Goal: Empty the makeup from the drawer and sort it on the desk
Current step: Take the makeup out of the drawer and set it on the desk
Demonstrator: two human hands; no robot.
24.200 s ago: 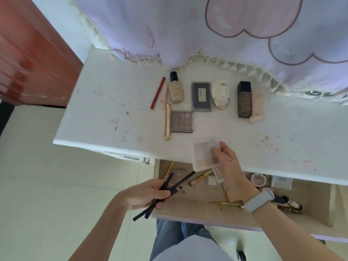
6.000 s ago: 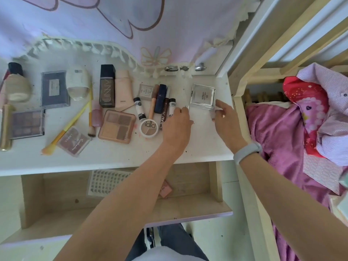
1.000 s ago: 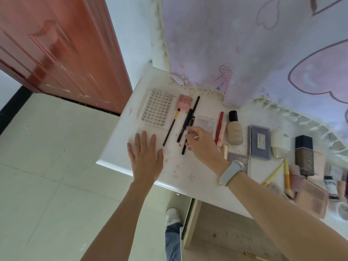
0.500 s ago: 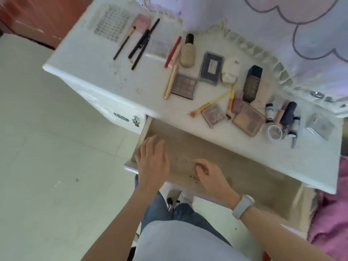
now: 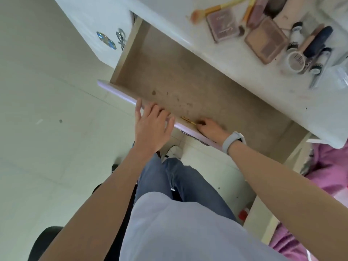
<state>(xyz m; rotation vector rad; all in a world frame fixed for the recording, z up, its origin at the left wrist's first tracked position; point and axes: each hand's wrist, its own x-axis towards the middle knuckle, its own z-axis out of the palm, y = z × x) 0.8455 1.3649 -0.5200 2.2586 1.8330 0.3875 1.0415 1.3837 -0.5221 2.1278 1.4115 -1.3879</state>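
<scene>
The wooden drawer [image 5: 169, 72] stands pulled out under the white desk [image 5: 263, 85], its stained floor almost bare. A thin gold stick [image 5: 188, 120] lies against the inside of the drawer's front wall. My right hand [image 5: 211, 128] reaches down inside the drawer with its fingertips at the stick's right end; whether it pinches the stick is hidden. My left hand [image 5: 151, 125] rests with straight, spread fingers on the drawer's front edge. Sorted makeup lies on the desk: a mauve palette [image 5: 223, 26], a tan palette [image 5: 265, 39], a yellow brush [image 5: 212, 10], tubes and a small round pot [image 5: 295, 62].
A shiny knob [image 5: 120, 37] is on the white cabinet front left of the drawer. My legs in jeans [image 5: 178, 178] are below the drawer over a pale tiled floor. Pink bedding [image 5: 331, 166] lies at the right. A dark chair part [image 5: 43, 242] is at the lower left.
The view has tilted down and closer to the drawer. My right hand has moved to the gold stick at the front wall. My left hand has slid onto the drawer's front edge.
</scene>
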